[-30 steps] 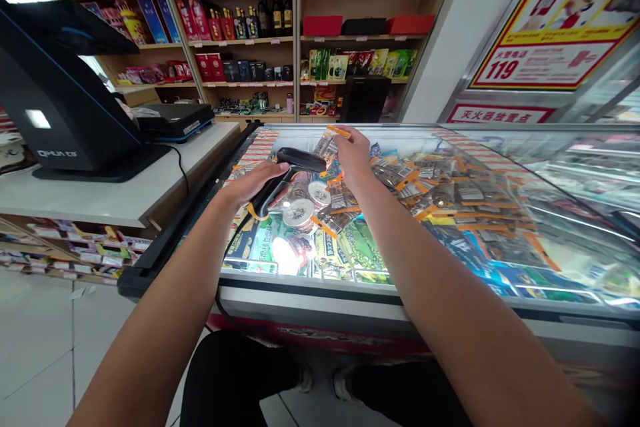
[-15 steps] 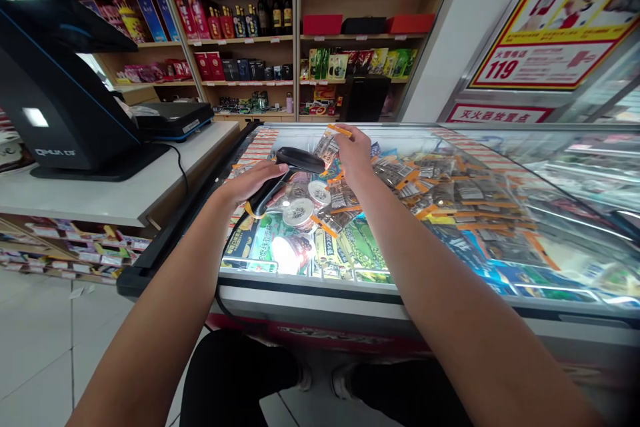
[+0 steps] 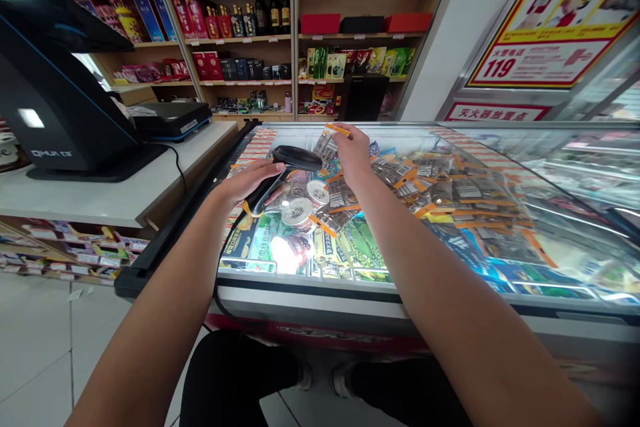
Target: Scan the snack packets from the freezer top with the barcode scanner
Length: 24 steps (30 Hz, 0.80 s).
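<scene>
Left hand [image 3: 253, 181] is wrapped around the grip of the black scanner [image 3: 299, 158], thumb up near the neck, so firm grasp there. Scanner is over the left part of the freezer [image 3: 310, 291], tilted, head up and facing right. Right hand [image 3: 354, 150] pinches a clear packet [image 3: 326, 145] by its orange top strip; packet hangs tilted over the far side of the freezer, just beside the scanner head. Can't tell if head and packet touch. Scanner cord [image 3: 226, 247] runs from the grip base down past the freezer's front edge. Two round tubs [image 3: 297, 211] with pale lids sit below and right of the grip, near it; a bright glare spot is in front of them. More orange-edged packs [image 3: 470, 190] are heaped right of the right forearm, a few also beside the tubs; can't tell which are on the glass and which under it. Green bags [image 3: 367, 240] show near the front edge, between the forearms. Left of the freezer: white counter [image 3: 85, 203] with a black terminal [image 3: 55, 113] and a flat black device [image 3: 173, 120]. Behind: stocked shelves [image 3: 240, 41]. Upper right: poster [image 3: 550, 27] reading 119
</scene>
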Each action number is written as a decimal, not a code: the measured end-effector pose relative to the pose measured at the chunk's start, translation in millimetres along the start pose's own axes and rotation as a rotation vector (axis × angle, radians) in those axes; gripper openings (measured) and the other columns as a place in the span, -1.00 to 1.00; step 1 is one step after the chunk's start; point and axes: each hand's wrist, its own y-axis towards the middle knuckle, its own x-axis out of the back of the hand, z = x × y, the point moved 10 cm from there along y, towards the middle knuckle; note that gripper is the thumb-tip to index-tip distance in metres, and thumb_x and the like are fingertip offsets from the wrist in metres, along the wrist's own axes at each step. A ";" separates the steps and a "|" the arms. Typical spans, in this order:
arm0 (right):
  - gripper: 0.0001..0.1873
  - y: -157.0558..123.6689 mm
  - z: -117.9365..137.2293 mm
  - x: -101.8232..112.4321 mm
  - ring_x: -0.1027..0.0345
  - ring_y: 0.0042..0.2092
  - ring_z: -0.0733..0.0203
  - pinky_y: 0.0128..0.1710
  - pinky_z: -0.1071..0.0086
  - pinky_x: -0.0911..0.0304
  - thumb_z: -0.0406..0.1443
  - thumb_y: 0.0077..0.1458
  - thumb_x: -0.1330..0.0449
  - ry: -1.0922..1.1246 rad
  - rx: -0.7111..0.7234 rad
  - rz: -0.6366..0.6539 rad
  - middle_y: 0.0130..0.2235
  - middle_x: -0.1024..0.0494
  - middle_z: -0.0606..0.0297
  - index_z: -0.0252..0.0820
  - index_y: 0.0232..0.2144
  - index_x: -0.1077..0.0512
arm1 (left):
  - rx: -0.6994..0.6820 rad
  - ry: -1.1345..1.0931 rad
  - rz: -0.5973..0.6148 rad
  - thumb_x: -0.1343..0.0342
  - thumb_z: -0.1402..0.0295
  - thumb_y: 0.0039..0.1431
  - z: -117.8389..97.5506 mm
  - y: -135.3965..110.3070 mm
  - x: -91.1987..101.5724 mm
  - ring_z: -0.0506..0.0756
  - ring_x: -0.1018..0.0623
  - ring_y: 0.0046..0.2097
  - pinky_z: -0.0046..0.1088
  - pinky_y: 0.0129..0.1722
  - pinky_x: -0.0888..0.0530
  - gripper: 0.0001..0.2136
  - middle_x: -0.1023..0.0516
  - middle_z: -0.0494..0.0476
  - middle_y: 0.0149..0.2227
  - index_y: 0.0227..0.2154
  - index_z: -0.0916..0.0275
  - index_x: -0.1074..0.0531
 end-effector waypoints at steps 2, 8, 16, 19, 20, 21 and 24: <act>-0.66 1.8 1.9 3.8 -0.34 -0.38 0.14 -0.36 0.30 -0.24 -0.28 0.15 -0.06 -0.092 0.028 0.006 -0.38 -0.49 0.25 -0.19 -0.12 -0.56 | 0.007 -0.065 -0.111 -0.08 -0.09 0.20 1.0 1.8 10.8 0.00 -0.40 -0.62 -0.49 -0.62 -0.32 -0.56 -0.45 0.09 -0.59 -0.44 0.26 -0.38; -0.60 -13.3 18.1 6.0 -0.31 0.07 -0.26 0.00 -0.02 -0.20 -0.33 0.13 -0.20 -0.913 0.235 0.009 0.02 -0.49 -0.16 -0.30 0.04 -0.42 | -0.047 -0.240 -0.531 -0.11 -0.13 0.09 1.9 0.6 55.5 0.00 -0.37 -0.69 -0.49 -0.70 -0.30 -0.56 -0.41 0.02 -0.66 -0.42 0.21 -0.35; -0.40 -73.9 1.4 -106.9 -0.08 0.31 -0.25 0.16 -0.01 -0.14 -0.24 0.31 -0.04 -1.105 0.567 0.572 0.32 -0.26 -0.09 -0.16 0.36 -0.17 | -0.070 -0.291 -0.651 -0.11 -0.12 0.11 7.2 -2.3 69.3 0.02 -0.39 -0.70 -0.48 -0.72 -0.29 -0.57 -0.43 0.03 -0.64 -0.41 0.20 -0.35; -0.39 -77.9 -20.9 -128.4 0.00 0.37 -0.32 0.20 -0.15 -0.09 -0.07 0.37 0.08 -1.077 0.462 0.711 0.42 -0.12 -0.02 -0.10 0.37 -0.16 | -0.066 -0.274 -0.632 -0.11 -0.12 0.12 7.5 -0.6 66.6 0.02 -0.40 -0.70 -0.48 -0.73 -0.30 -0.58 -0.44 0.02 -0.65 -0.40 0.20 -0.35; -0.40 -76.4 -23.8 -130.3 -0.01 0.37 -0.33 0.19 -0.16 -0.10 -0.04 0.37 0.10 -1.053 0.436 0.714 0.41 -0.12 -0.02 -0.11 0.34 -0.22 | -0.070 -0.267 -0.629 -0.11 -0.12 0.12 7.1 -0.2 66.3 0.02 -0.40 -0.70 -0.49 -0.73 -0.30 -0.58 -0.44 0.02 -0.64 -0.39 0.20 -0.36; -0.42 -74.6 -23.6 -130.7 -0.04 0.36 -0.33 0.18 -0.15 -0.12 -0.02 0.37 0.10 -1.021 0.432 0.704 0.40 -0.14 -0.03 -0.12 0.29 -0.29 | -0.074 -0.261 -0.629 -0.10 -0.12 0.13 6.7 0.0 66.2 0.02 -0.40 -0.70 -0.49 -0.73 -0.30 -0.57 -0.44 0.02 -0.65 -0.38 0.20 -0.36; -0.56 -69.3 -17.4 -126.0 -0.17 0.29 -0.26 0.15 -0.01 -0.20 -0.07 0.36 0.00 -0.954 0.457 0.654 0.30 -0.30 -0.06 -0.18 0.07 -0.46 | -0.088 -0.255 -0.634 -0.10 -0.13 0.14 4.8 -0.2 66.2 0.01 -0.40 -0.70 -0.49 -0.72 -0.31 -0.57 -0.45 0.01 -0.64 -0.39 0.20 -0.35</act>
